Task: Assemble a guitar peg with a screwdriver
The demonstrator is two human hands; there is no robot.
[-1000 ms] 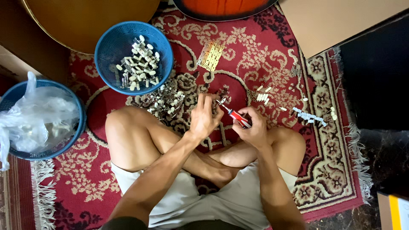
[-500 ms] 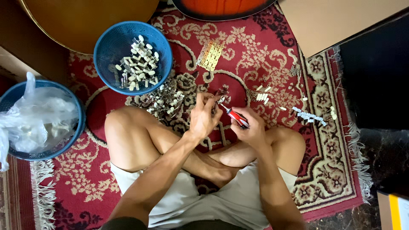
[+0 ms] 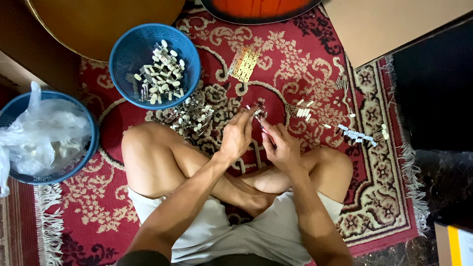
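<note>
Head view, looking down on crossed bare legs on a red patterned rug point(image 3: 305, 64). Left hand point(image 3: 236, 135) curled, fingertips pinching a small metal part point(image 3: 257, 108) just above the knees, mid-rug. Right hand point(image 3: 281, 148) closed around a red-handled tool point(image 3: 268, 134), tip meeting the part. Loose heap of cream-tipped metal pieces point(image 3: 193, 116) just left of the hands. Blue basket point(image 3: 128, 54) of similar pieces near the rug's upper left corner. Second blue basket point(image 3: 91, 148) holding a clear plastic bag point(image 3: 44, 133) at the left edge.
</note>
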